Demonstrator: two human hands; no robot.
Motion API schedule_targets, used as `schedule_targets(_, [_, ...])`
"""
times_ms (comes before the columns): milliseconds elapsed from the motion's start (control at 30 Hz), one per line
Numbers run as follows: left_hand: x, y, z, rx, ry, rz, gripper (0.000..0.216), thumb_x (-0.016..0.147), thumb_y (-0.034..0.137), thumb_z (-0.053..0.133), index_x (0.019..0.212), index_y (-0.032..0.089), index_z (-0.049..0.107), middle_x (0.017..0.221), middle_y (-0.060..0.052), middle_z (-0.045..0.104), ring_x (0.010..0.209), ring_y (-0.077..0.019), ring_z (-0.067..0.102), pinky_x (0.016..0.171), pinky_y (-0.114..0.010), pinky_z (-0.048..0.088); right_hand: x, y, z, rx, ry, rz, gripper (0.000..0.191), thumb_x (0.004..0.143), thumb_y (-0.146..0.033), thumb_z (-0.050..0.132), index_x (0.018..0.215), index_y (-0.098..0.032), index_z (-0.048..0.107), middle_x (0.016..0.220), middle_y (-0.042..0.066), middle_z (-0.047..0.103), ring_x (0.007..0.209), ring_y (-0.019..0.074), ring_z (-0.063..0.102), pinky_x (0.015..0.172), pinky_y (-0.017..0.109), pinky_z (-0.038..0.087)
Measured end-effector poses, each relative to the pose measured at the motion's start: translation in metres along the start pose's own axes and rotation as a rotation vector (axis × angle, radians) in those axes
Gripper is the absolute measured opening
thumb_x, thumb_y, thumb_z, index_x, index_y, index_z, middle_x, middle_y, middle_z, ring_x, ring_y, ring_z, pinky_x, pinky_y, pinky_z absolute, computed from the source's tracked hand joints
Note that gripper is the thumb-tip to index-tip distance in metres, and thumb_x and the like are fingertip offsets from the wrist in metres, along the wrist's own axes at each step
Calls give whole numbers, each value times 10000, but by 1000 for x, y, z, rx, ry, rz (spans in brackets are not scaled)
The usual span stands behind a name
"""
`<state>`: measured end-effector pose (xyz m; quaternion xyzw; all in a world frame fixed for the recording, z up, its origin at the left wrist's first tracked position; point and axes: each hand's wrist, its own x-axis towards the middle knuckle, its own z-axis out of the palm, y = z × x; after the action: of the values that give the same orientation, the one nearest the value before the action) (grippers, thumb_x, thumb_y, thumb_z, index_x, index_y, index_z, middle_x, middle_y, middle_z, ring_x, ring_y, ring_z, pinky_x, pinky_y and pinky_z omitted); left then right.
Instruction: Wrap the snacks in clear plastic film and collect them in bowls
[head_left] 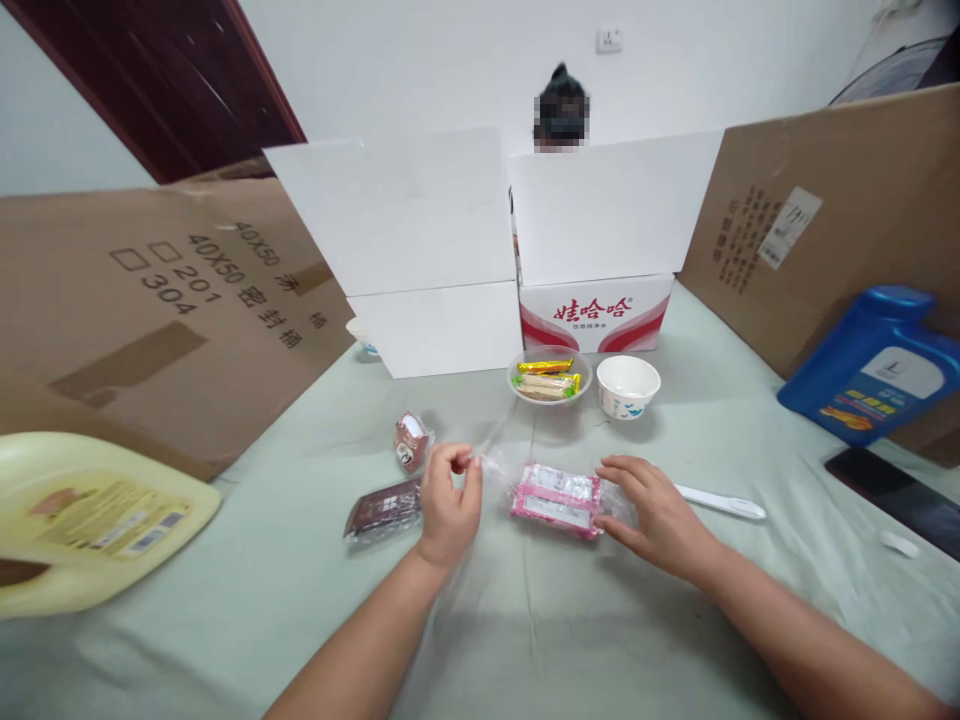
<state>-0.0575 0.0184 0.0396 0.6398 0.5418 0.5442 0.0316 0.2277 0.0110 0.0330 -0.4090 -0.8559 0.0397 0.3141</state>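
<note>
A pink-and-white packet with printed labels lies in a clear plastic bag in front of me. My left hand pinches the bag's left part between thumb and fingers. At the other end, my right hand grips the packet's right edge, thumb below and fingers above, with crinkled film by its palm. Left of my left hand is a dark brown packet in shiny film. Just beyond that sits a small brown-and-white wrapped item.
Farther back stand a clear bowl of wrapped snacks and a paper bowl, before a white carton. A white plastic utensil, a phone and a blue bottle lie rightward; a yellow jug lies left. Someone's head shows behind.
</note>
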Motion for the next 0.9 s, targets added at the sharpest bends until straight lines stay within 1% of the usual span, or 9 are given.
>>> schedule_targets(100, [-11,14,-2,23,-301,422,73,864,199,495,859,212,567,767,-39,619,745,-174,592,717,-315,486,0,10,11,21,-63,77,177,907,-298,509,1002,-198,619,1081,115,663,1014,235,620,861,399,512])
schedule_targets(200, [-17,18,8,146,-591,489,158,899,193,469,914,215,625,910,-77,683,909,-216,629,825,-371,492,1,20,15,40,-46,172,178,927,-239,426,905,-205,599,902,65,681,824,194,646,745,342,528])
schedule_targets(300, [-15,12,17,311,-615,393,224,897,242,516,1088,200,626,1208,-125,633,1210,-307,519,1013,-510,392,3,18,7,12,154,213,158,929,-246,431,940,-205,583,909,81,675,834,212,646,745,361,530])
schedule_targets(400, [-11,4,18,394,-623,323,390,873,299,582,1251,207,556,1320,-136,565,1317,-338,412,1088,-576,273,3,-2,-6,87,267,49,165,922,-200,448,1024,-220,576,948,98,677,912,229,645,804,390,527])
schedule_targets(533, [-9,3,16,416,-627,322,435,861,310,599,1279,206,536,1186,-124,613,1181,-300,510,1103,-567,237,0,-32,-5,200,-39,-314,274,929,-129,411,1124,-223,578,1000,86,700,971,192,649,842,351,538])
schedule_targets(600, [-8,6,14,415,-621,331,310,872,271,574,1174,206,602,1023,-94,640,1027,-261,564,1079,-542,284,-1,-30,4,120,-132,-291,286,942,-139,400,1148,-200,588,1045,96,701,1000,196,647,857,356,544])
schedule_targets(667, [-6,11,10,398,-637,364,160,884,212,534,984,211,659,862,-57,627,900,-226,569,1038,-502,341,-3,-17,15,-10,-118,-159,278,948,-189,429,1171,-172,594,1127,129,680,1066,239,627,893,418,537])
schedule_targets(800, [-3,29,-6,317,-737,466,216,895,154,479,764,224,636,723,-18,581,805,-187,549,1039,-477,331,-4,8,20,-181,-60,22,324,935,-311,503,1201,-154,598,1264,178,609,1235,327,517,955,540,489])
schedule_targets(900, [-5,42,-17,245,-852,489,274,903,145,443,717,230,624,718,-18,592,763,-175,550,994,-437,371,-3,-1,11,-113,26,-46,284,936,-261,496,1183,-173,605,1233,155,626,1232,297,520,969,506,487])
